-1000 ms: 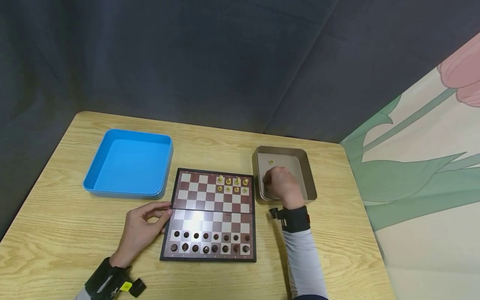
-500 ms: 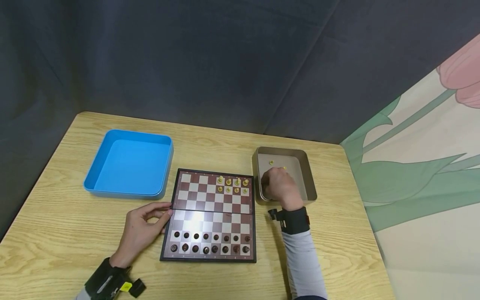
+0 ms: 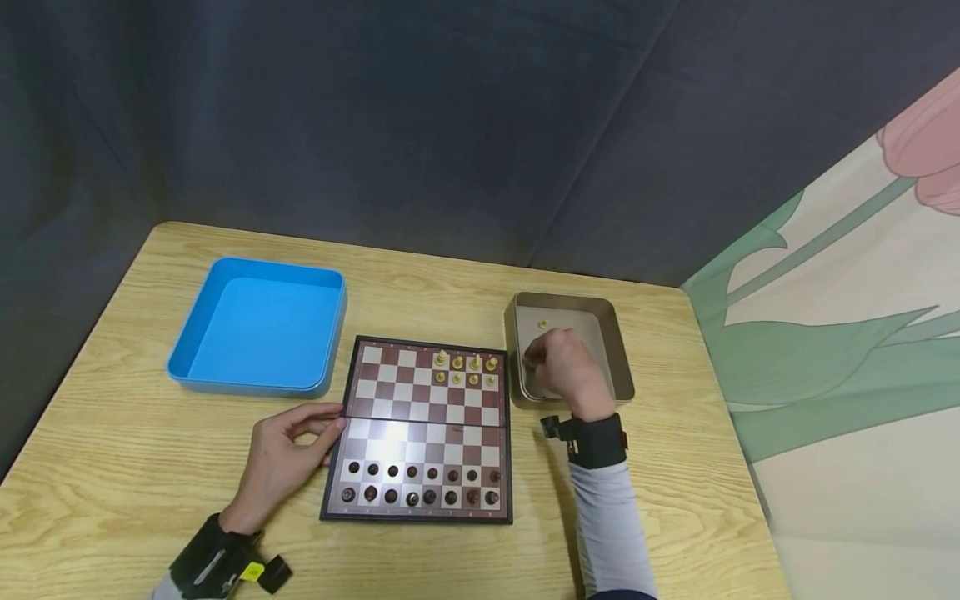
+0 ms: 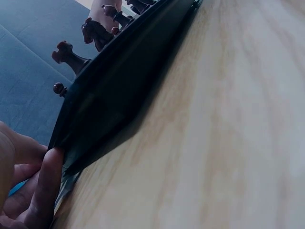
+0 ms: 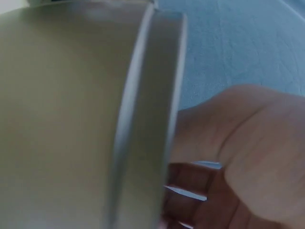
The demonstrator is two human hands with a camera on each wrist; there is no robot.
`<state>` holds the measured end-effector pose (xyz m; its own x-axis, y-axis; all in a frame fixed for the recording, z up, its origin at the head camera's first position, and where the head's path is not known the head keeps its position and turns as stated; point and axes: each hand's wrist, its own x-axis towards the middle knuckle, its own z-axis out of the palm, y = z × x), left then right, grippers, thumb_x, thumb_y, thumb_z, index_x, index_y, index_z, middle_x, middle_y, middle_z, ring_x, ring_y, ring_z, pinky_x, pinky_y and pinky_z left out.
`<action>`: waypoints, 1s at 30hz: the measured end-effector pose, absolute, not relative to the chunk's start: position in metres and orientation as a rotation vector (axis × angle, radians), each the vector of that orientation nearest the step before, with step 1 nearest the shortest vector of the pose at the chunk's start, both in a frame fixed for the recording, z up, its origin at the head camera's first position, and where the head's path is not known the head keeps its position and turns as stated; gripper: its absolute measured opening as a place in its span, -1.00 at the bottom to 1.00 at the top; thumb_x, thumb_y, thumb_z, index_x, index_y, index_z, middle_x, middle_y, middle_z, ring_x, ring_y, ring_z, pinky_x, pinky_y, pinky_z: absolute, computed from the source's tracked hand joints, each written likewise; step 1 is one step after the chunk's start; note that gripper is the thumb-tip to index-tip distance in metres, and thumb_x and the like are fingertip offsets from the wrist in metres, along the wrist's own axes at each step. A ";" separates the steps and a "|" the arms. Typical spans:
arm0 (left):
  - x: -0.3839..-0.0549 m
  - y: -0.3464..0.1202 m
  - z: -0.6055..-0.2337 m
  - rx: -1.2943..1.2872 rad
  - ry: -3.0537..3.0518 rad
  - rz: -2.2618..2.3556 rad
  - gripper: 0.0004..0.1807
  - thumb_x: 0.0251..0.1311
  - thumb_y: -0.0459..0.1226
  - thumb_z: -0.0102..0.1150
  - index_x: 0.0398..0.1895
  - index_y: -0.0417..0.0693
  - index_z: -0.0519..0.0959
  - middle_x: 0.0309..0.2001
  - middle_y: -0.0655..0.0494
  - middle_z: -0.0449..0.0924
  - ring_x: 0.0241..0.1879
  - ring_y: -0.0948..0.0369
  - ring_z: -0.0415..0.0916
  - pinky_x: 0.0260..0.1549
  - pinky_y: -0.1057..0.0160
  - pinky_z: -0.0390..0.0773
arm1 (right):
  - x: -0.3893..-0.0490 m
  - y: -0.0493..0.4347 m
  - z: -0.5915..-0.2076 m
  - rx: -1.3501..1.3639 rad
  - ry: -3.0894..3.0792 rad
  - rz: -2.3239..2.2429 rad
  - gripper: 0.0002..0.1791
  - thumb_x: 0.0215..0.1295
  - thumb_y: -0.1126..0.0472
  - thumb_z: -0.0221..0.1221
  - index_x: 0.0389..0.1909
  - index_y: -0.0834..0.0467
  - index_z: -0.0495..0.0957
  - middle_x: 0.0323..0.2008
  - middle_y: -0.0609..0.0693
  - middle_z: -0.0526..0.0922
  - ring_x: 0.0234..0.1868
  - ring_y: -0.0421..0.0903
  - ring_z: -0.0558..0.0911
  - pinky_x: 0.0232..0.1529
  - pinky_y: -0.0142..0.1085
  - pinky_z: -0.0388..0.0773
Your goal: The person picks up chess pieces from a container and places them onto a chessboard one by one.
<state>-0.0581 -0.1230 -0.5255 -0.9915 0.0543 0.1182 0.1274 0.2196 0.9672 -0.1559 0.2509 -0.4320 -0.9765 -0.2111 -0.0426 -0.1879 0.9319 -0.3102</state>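
Observation:
A folding magnetic chessboard lies unfolded on the table. My left hand pinches its left edge near the fold between thumb and fingers; the left wrist view shows those fingertips right at the board's rim. Two rows of dark chessmen line the near side. Several yellow chessmen stand at the far right of the board. My right hand reaches down into the metal tin, fingers bent downward. The tin's wall hides the fingertips, so I cannot tell whether they hold anything. One yellow chessman lies in the tin.
A blue tray stands at the back left of the wooden table. The tin sits close against the board's right side. A dark curtain hangs behind the table, and a flower-patterned cloth is at the right.
My right hand shifts slightly within the tin; a second yellow chessman seen beyond it half a second ago is now out of sight. My left hand and the board stay put.

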 end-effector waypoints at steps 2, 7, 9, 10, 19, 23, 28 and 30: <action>-0.058 -0.123 -0.525 -0.171 -2.399 -1.935 -0.68 -0.04 -0.20 0.23 -0.15 0.00 0.54 -0.48 0.09 0.60 -0.58 0.23 0.55 -0.79 0.30 0.54 | -0.156 0.252 -0.432 -0.335 3.018 -0.500 -0.85 -0.05 0.37 0.20 -0.49 0.06 0.65 -0.47 -0.09 0.61 -0.45 -0.22 0.54 -0.48 -0.33 0.54; -0.059 -0.123 -0.526 -0.147 -2.402 -1.944 -0.69 -0.06 -0.19 0.24 -0.17 0.04 0.54 -0.48 0.13 0.59 -0.55 0.24 0.56 -0.78 0.31 0.55 | -0.157 0.254 -0.431 -0.366 3.035 -0.551 -0.94 -0.02 0.34 0.19 -0.51 0.13 0.60 -0.52 -0.11 0.56 -0.52 -0.22 0.48 -0.52 -0.36 0.47; -0.059 -0.123 -0.526 -0.141 -2.411 -1.932 -0.69 -0.06 -0.18 0.24 -0.17 0.06 0.54 -0.49 0.15 0.59 -0.55 0.26 0.55 -0.79 0.31 0.54 | -0.157 0.255 -0.430 -0.371 3.055 -0.549 -0.94 -0.02 0.34 0.17 -0.51 0.14 0.58 -0.54 -0.12 0.54 -0.54 -0.22 0.47 -0.55 -0.37 0.46; -0.059 -0.123 -0.526 -0.145 -2.413 -1.924 -0.69 -0.06 -0.18 0.24 -0.17 0.06 0.54 -0.49 0.16 0.59 -0.56 0.26 0.55 -0.79 0.31 0.54 | -0.157 0.255 -0.429 -0.383 3.064 -0.557 -0.95 -0.01 0.34 0.17 -0.51 0.15 0.58 -0.54 -0.11 0.53 -0.54 -0.22 0.47 -0.56 -0.37 0.46; -0.059 -0.124 -0.527 -0.151 -2.407 -1.928 -0.69 -0.06 -0.18 0.24 -0.17 0.04 0.54 -0.49 0.15 0.59 -0.55 0.25 0.55 -0.79 0.32 0.54 | -0.155 0.255 -0.421 -0.467 3.127 -0.649 -0.92 0.06 0.35 0.12 -0.43 0.16 0.57 -0.47 -0.07 0.56 -0.52 -0.26 0.49 -0.61 -0.42 0.48; -0.059 -0.124 -0.527 -0.134 -2.415 -1.930 -0.69 -0.06 -0.16 0.25 -0.18 0.07 0.54 -0.50 0.17 0.59 -0.55 0.27 0.55 -0.79 0.32 0.54 | -0.152 0.253 -0.415 -0.528 3.179 -0.693 -0.91 0.06 0.33 0.15 -0.39 0.13 0.56 -0.48 -0.11 0.55 -0.52 -0.29 0.46 -0.63 -0.43 0.46; -0.058 -0.123 -0.527 -0.127 -2.417 -1.927 -0.69 -0.07 -0.15 0.25 -0.18 0.07 0.55 -0.50 0.17 0.59 -0.55 0.27 0.55 -0.79 0.32 0.54 | -0.147 0.245 -0.406 -0.661 3.264 -0.741 -0.92 0.05 0.28 0.18 -0.38 0.10 0.56 -0.46 -0.16 0.55 -0.48 -0.31 0.44 -0.58 -0.44 0.41; -0.058 -0.123 -0.527 -0.133 -2.420 -1.919 -0.69 -0.06 -0.14 0.24 -0.18 0.08 0.54 -0.50 0.17 0.59 -0.58 0.27 0.55 -0.79 0.31 0.54 | -0.145 0.241 -0.402 -0.682 3.285 -0.761 -0.93 0.06 0.25 0.18 -0.40 0.07 0.56 -0.46 -0.19 0.54 -0.46 -0.32 0.44 -0.55 -0.45 0.40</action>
